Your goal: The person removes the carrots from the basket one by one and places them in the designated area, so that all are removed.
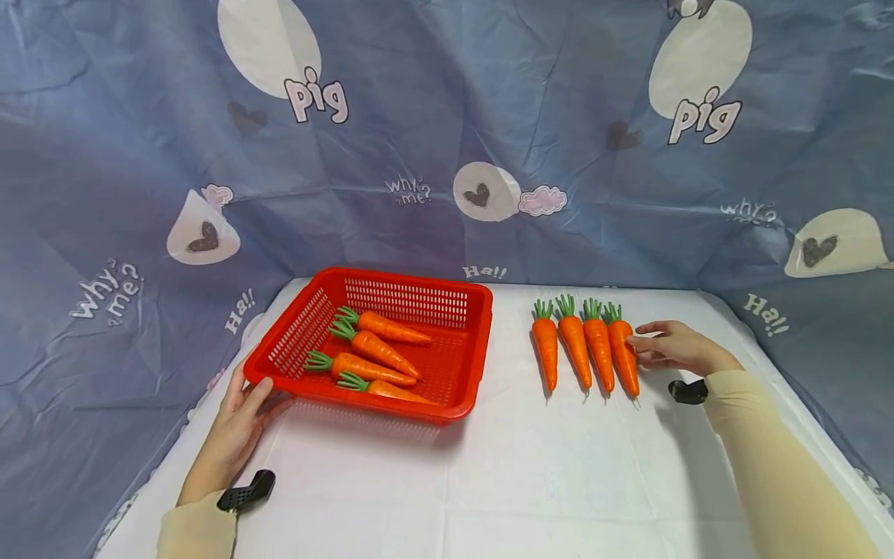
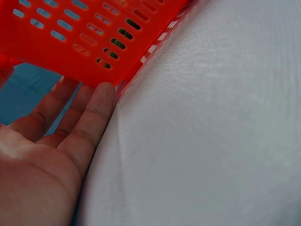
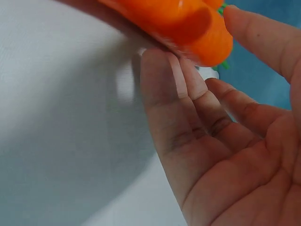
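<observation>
A red plastic basket (image 1: pixel 461 365) stands on the left of the table with several carrots (image 1: pixel 373 349) lying in it, green tops to the left. My left hand (image 1: pixel 240 423) holds its near left corner, thumb over the rim and fingers (image 2: pixel 96 108) against the lower wall. On the right, several more carrots lie side by side in a row, green tops pointing away. At the rightmost carrot (image 1: pixel 624 353) is my right hand (image 1: pixel 673 347), its fingers (image 3: pixel 162 80) extended low beside the carrot and the thumb close over it.
White cloth covers the table (image 1: pixel 531 473). A blue printed curtain (image 1: pixel 391 140) rises behind it and along both sides. The other carrots of the row (image 1: pixel 574 349) lie close together, left of the rightmost one. Each wrist wears a small black device (image 1: pixel 247 491).
</observation>
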Motion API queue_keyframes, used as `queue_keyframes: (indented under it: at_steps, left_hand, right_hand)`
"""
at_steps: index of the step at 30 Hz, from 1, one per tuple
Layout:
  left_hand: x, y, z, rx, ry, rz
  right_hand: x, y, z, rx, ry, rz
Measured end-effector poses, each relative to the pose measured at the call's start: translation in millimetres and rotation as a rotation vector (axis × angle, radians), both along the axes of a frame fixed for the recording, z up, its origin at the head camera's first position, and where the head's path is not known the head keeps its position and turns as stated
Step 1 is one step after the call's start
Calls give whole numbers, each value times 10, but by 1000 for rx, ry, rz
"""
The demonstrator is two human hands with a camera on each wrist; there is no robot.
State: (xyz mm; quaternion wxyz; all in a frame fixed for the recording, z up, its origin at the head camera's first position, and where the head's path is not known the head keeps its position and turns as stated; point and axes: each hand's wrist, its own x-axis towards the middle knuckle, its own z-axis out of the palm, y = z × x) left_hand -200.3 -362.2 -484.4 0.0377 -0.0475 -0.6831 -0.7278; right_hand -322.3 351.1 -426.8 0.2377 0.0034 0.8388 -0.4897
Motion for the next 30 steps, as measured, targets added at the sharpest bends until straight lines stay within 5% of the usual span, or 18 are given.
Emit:
queue_keyframes:
  at_steps: [14,22,30]
  left_hand:
    - [-7,4,19,0,-28,6]
    - [-33,9,29,4,-30,7]
    - [-23,-2,21,-12,-24,10]
  right_hand:
    - [-106,-273,342,92,206,30]
    - [-183,-749,643,163,275,42]
    - [-231,-1379,939,160,331,154]
